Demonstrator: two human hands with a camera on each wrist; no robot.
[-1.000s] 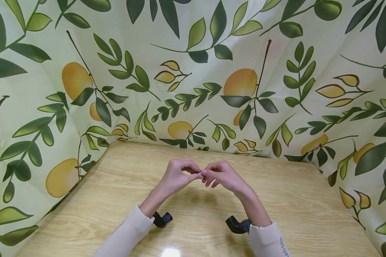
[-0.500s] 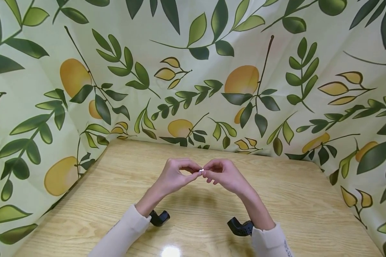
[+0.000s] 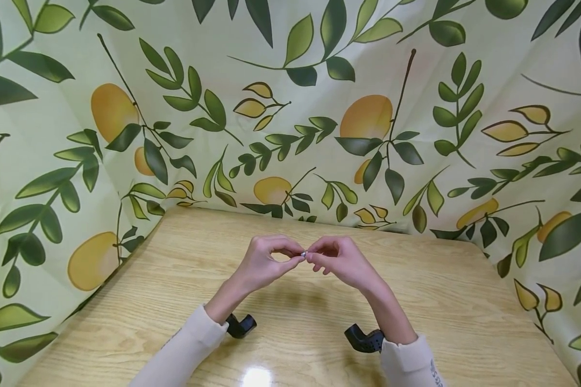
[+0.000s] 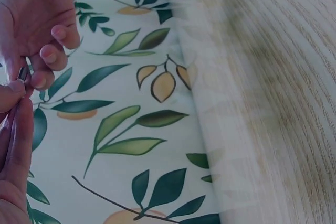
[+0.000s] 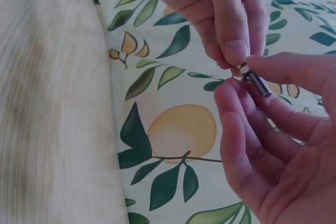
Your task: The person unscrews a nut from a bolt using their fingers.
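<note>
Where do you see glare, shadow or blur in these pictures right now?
Head view: white glare low on the table, soft shadow higher up; left wrist view: table hazy and smeared, printed cloth clearer; right wrist view: threads on the screw distinguishable.

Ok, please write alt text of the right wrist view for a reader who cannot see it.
A small metal screw, its thread showing, is held between the left hand, at the top, and the right hand, at the right; behind are a leaf-printed cloth and a pale wooden table.
</note>
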